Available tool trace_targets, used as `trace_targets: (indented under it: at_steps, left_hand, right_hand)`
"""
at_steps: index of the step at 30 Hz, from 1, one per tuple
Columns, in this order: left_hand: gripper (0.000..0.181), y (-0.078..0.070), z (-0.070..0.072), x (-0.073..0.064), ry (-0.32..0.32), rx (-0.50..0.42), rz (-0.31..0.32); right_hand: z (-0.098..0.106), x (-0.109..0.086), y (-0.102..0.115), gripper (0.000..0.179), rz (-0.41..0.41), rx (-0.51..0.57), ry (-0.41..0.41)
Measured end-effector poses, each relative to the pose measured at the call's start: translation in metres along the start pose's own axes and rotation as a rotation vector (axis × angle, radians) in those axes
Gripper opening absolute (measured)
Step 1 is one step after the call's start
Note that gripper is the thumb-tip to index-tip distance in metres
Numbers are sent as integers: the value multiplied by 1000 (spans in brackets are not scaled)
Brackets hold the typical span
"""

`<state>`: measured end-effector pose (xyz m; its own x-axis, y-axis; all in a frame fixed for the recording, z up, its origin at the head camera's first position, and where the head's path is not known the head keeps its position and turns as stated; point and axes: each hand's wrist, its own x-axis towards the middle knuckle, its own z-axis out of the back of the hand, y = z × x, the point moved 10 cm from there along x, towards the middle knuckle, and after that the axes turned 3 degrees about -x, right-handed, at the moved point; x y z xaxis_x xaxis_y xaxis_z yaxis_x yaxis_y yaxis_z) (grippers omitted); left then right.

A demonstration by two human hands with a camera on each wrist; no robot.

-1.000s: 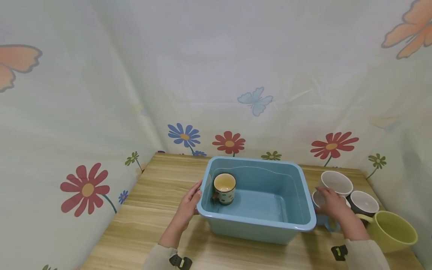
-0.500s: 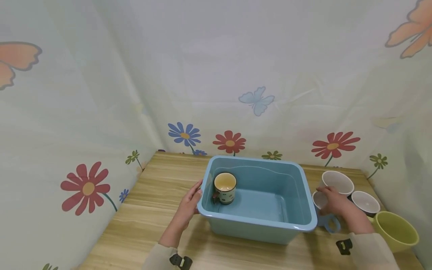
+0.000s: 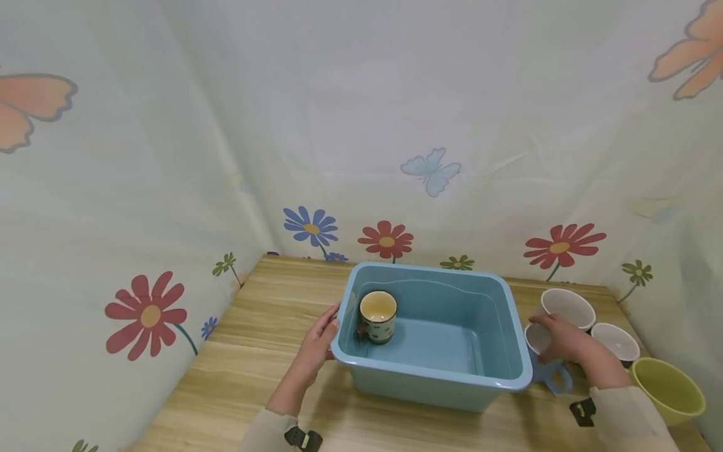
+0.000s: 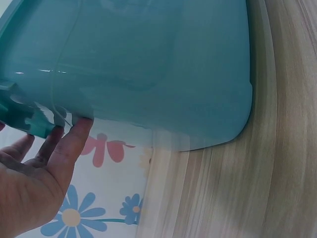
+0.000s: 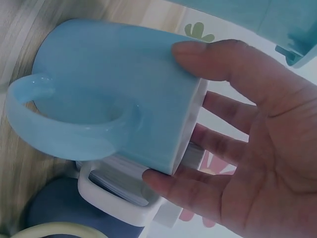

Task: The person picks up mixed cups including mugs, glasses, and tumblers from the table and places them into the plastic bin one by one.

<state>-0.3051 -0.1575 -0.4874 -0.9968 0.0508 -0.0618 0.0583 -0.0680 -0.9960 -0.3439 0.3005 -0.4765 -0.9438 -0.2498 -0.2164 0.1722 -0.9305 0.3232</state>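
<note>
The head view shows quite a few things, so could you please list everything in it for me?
Table: 1, wood-toned, lower half
Backdrop: 1, whitish with printed flowers and butterflies, behind the table
Tub: 1, blue, on the table
Patterned mug: 1, pale with cream inside, in the tub's left end
Blue mug: 1, light blue, right of the tub
White mug: 1, white, behind the blue mug
Dark mug: 1, dark with white inside, between white and green mugs
Green mug: 1, yellow-green, far right
Sleeves: 2, beige, bottom edge
Straps: 2, black, beside the sleeves
Left hand: 1, bare, touching the tub
Right hand: 1, bare, gripping the blue mug
</note>
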Motion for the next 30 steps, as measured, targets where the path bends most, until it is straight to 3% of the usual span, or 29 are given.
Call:
trace_targets:
  at_steps: [20, 30]
  left_hand:
    - [51, 0, 0, 2, -1, -7, -8]
    - [52, 0, 0, 1, 0, -13, -8]
  right_hand:
    - [3, -1, 0, 76, 11, -38, 15]
    - [8, -12, 4, 71, 38, -49, -11]
